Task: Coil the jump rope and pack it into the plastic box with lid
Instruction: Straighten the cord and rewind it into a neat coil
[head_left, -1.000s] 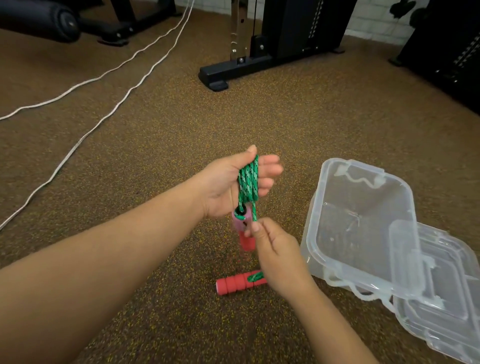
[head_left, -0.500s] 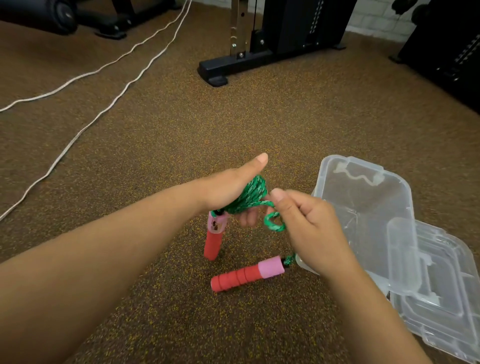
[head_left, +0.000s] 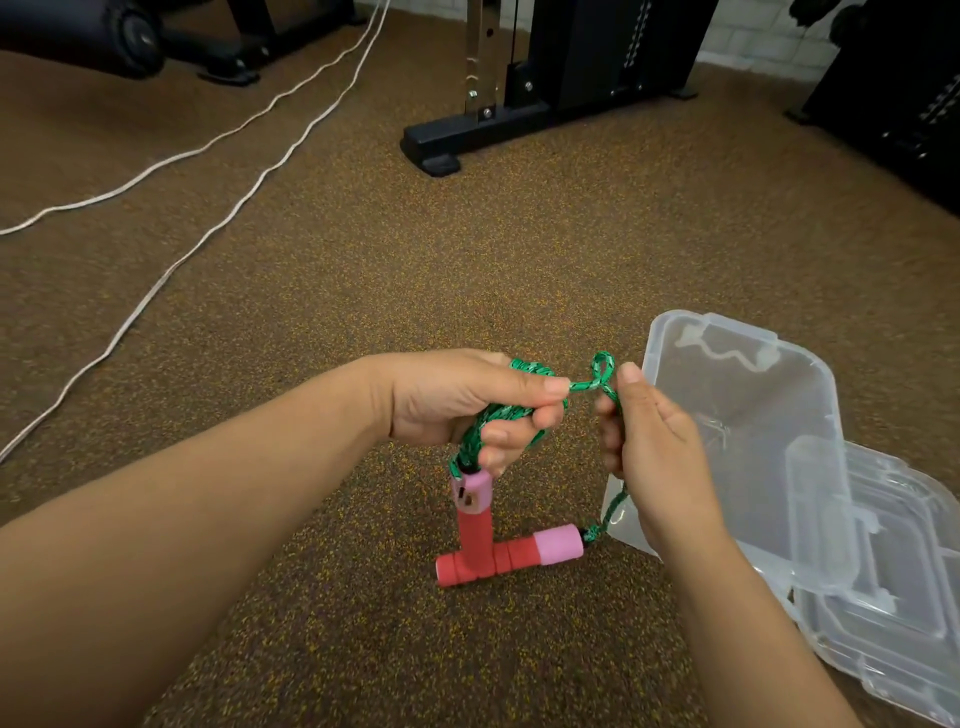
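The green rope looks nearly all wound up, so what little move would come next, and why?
Probably one more wrap: the right hand would carry its loose strand over the rope bundle gripped by the left hand. A short stretch still runs down to the handle on the floor, and the plastic box holds nothing yet.

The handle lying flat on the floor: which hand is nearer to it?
Right. The right hand holds the green rope just above the handle lying flat, near its pink end. The left hand is higher, gripping the coiled rope above the hanging handle.
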